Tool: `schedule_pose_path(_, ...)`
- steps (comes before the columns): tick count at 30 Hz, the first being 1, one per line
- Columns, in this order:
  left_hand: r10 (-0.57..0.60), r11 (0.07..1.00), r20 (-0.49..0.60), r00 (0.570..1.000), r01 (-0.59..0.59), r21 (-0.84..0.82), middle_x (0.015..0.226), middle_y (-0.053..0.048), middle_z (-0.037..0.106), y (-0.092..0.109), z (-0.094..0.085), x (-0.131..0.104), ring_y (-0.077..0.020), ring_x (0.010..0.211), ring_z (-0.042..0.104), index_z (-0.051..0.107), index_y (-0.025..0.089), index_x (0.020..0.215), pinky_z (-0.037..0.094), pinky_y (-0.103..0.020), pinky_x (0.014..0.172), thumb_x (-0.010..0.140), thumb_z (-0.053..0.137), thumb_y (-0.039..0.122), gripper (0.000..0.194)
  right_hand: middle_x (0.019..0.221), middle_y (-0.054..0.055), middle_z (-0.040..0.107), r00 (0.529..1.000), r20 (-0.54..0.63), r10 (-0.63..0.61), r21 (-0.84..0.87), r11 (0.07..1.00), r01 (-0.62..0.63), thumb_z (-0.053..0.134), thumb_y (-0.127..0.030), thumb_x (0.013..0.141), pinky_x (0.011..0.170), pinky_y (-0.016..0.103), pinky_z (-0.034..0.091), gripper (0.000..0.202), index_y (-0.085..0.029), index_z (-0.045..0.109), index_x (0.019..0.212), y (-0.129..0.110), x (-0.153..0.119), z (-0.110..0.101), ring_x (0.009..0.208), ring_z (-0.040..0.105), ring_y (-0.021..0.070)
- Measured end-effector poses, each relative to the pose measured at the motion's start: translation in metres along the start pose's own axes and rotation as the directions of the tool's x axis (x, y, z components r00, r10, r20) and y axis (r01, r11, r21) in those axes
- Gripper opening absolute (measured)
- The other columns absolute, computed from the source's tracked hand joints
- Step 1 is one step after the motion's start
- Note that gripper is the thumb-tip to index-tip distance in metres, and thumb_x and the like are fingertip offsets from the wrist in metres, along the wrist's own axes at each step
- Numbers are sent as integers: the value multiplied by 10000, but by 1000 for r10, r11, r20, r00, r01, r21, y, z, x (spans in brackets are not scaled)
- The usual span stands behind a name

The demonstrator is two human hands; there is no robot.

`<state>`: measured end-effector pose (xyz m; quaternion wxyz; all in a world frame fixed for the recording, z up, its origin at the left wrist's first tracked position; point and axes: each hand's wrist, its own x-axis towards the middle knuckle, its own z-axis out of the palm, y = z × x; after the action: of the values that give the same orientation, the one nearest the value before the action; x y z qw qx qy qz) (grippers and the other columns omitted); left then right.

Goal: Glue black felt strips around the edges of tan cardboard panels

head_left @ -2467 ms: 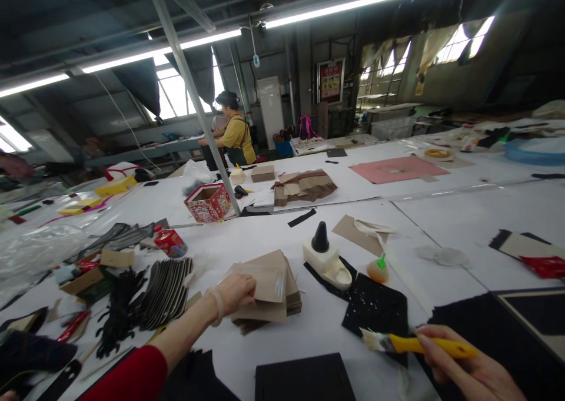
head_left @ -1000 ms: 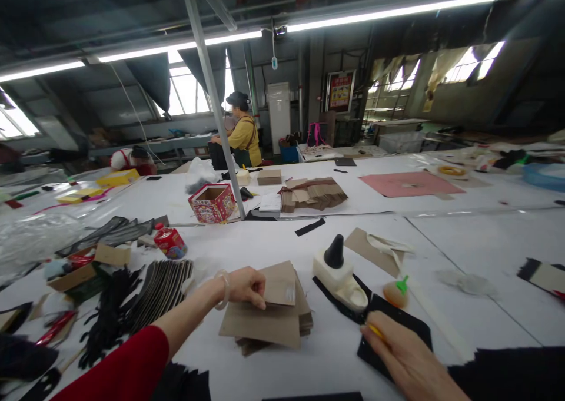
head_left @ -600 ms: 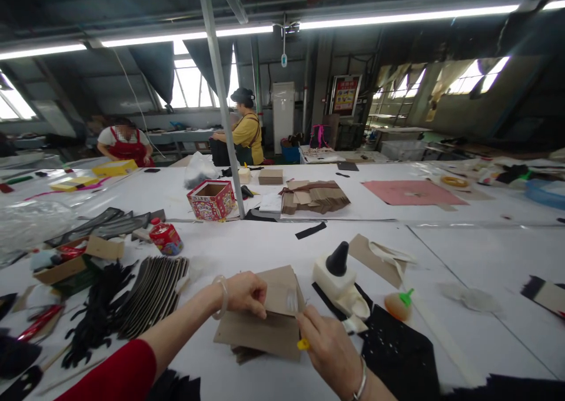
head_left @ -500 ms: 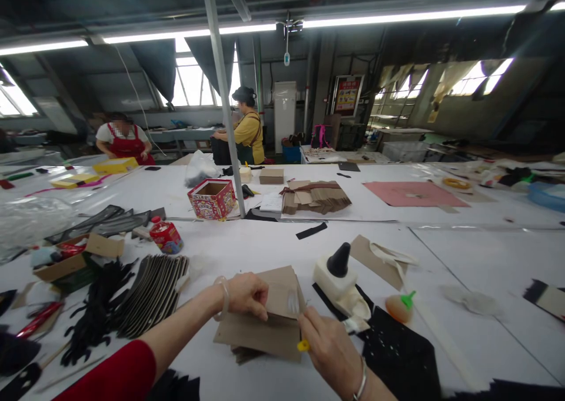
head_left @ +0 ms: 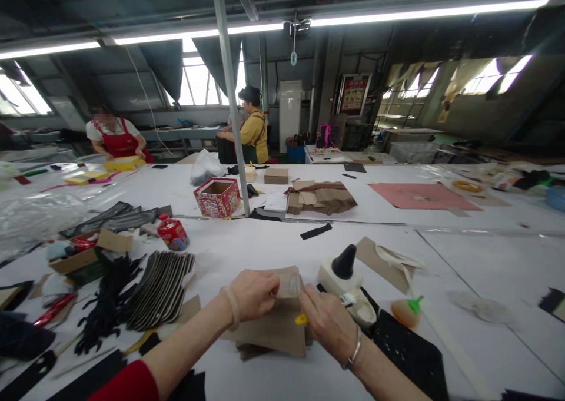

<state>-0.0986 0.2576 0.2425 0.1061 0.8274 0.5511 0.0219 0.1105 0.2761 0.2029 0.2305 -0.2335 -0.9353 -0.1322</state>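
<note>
A stack of grey-brown card pieces (head_left: 269,334) lies on the white table in front of me. Over its upper left part is my left hand (head_left: 256,293), fingers curled and pressed together near the top card; what they pinch, if anything, is hidden. At the stack's right edge my right hand (head_left: 329,318) is closed on a small tool with a yellow end (head_left: 301,319) and a clear, blurred part (head_left: 295,284) over the card. Just beyond the right hand stands a white bottle with a black cone cap (head_left: 339,271).
Left are curved dark strips (head_left: 159,289), black gloves (head_left: 108,301), an open carton (head_left: 82,259) and a red bottle (head_left: 173,232). Right lie black fabric (head_left: 410,351) and an orange bottle with a green tip (head_left: 406,311). A metal post (head_left: 232,89) rises ahead; two people work beyond.
Both hands have moved slightly up over the stack, the left also to the right. The view has shifted a little. The person in red now leans over a yellow box.
</note>
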Motion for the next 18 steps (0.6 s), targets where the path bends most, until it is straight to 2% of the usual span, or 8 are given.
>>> schedule_pose_path(4,-60,997,-145,988,67,43,853,-41,637,0,-17,-4,-203,791,591,547,207,830,419,-299,651,825,463,197,85,771,67,566,981,-97,169,142,978,-155,304,-137,957,488,272,357,230,-150,528,906,5,10,-19,558,526,178)
schedule_pose_path(7,-173,981,-348,922,194,25,871,-58,621,-3,-44,-21,-194,817,580,527,189,852,438,-317,711,901,376,270,178,791,72,596,912,-118,392,396,861,-319,366,-290,972,598,287,417,240,-136,551,967,12,0,-41,674,576,196)
schedule_pose_path(9,-292,956,-551,782,248,-155,837,-31,617,2,-59,-38,-160,763,583,524,191,842,458,-296,712,894,430,338,182,737,53,609,875,30,483,520,740,-426,396,-352,956,613,294,416,288,-163,587,852,14,-15,-55,662,572,194)
schedule_pose_path(11,-499,844,-656,566,144,-517,754,18,608,15,-64,-55,-121,662,580,524,200,797,477,-252,641,821,569,381,187,658,27,601,826,249,505,578,607,-545,399,-404,944,585,289,400,367,-184,590,721,11,-32,-66,612,552,183)
schedule_pose_path(12,-620,718,-621,480,28,-695,714,39,601,24,-60,-63,-108,619,576,523,203,772,483,-235,601,772,633,388,215,623,15,589,792,342,505,587,544,-600,394,-430,941,570,283,390,403,-187,583,679,7,-41,-70,590,540,177)
schedule_pose_path(13,-722,561,-541,432,-93,-823,689,51,597,35,-53,-71,-103,599,575,519,204,753,490,-227,575,729,679,391,247,600,6,576,759,416,501,593,483,-644,390,-453,938,564,277,384,432,-188,575,652,2,-49,-73,578,531,172)
schedule_pose_path(15,-836,261,-343,429,-241,-935,688,51,608,61,-28,-84,-110,620,588,511,204,738,519,-238,575,676,719,412,300,590,-4,559,707,511,489,609,374,-699,393,-498,927,565,262,378,469,-186,565,622,-13,-67,-78,582,520,162)
schedule_pose_path(18,-904,13,-105,415,-217,-976,689,29,636,98,29,-102,-145,647,614,495,212,695,554,-286,576,620,729,491,372,592,-7,535,635,591,498,630,208,-749,392,-547,915,555,239,373,499,-189,575,620,-37,-96,-82,601,514,157)
